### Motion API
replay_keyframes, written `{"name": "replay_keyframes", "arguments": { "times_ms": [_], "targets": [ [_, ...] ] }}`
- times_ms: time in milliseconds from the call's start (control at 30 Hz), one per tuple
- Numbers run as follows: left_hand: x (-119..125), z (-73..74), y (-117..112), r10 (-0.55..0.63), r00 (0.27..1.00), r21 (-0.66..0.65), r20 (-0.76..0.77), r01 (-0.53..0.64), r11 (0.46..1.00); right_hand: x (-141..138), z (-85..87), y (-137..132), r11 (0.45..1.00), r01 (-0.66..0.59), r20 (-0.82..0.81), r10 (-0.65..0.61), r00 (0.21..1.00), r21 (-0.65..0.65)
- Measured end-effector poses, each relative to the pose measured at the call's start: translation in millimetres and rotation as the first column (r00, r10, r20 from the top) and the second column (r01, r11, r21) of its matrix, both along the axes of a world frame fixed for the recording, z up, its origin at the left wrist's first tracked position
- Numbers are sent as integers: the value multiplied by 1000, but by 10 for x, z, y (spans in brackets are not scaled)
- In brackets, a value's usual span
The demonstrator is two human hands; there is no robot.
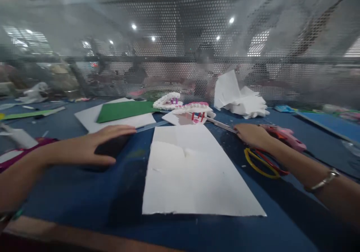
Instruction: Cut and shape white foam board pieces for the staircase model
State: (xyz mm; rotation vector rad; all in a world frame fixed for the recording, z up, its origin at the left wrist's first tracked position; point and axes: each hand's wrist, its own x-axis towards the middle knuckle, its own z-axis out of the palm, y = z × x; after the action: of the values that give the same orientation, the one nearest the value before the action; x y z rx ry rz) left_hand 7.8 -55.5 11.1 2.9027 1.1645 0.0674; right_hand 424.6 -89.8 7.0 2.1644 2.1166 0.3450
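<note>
My left hand (95, 145) reaches in from the left, thumb and fingers spread apart. Between them is a dark flat shape (114, 147); I cannot tell what it is. My right hand (250, 134) has its fingers closed at the near end of a thin pale strip (222, 124), which points towards the middle of the table. A large sheet of white paper (194, 173) lies flat between my hands, creased near its upper part. Just beyond it stand white-and-pink foam-like pieces (194, 109) with short red posts. A translucent strip (152, 126) lies near my left fingertips.
Green card (126, 110) lies on white sheets at the back left. Crumpled white paper (242, 100) stands at the back right. Beside my right forearm are a pink tool (289, 137) and yellow loops (260, 165). Blue card (334, 124) is far right. A perforated screen (174, 30) rises behind.
</note>
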Motion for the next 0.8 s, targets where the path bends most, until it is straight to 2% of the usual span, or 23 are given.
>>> {"name": "replay_keyframes", "arguments": {
  "times_ms": [67,100,167,233,333,533,700,800],
  "targets": [
    [-302,-33,223,209,977,-28,39,-208,978,26,-22,-10,1000,1,6,-1,1000,-24],
    [-439,-97,304,261,964,-41,47,-259,965,38,-30,-11,999,-1,7,1,1000,-34],
    [-652,-267,397,312,949,-31,45,-311,950,55,-44,-4,999,2,7,-2,1000,-47],
    [-762,-420,413,311,950,-12,34,-311,950,64,-55,8,998,12,5,-12,1000,-55],
    [-771,-523,371,284,959,30,-7,-284,958,74,-53,11,998,22,-3,-23,1000,-66],
    [-683,-537,341,303,952,43,-40,-301,953,151,58,-48,996,83,-28,-84,996,-44],
    [-685,-590,374,351,936,61,-37,-349,935,187,148,-125,980,192,-155,-181,971,56],
    [-692,-611,393,360,932,71,-36,-357,931,136,155,-184,970,195,-224,-159,961,147]
  ]
}}
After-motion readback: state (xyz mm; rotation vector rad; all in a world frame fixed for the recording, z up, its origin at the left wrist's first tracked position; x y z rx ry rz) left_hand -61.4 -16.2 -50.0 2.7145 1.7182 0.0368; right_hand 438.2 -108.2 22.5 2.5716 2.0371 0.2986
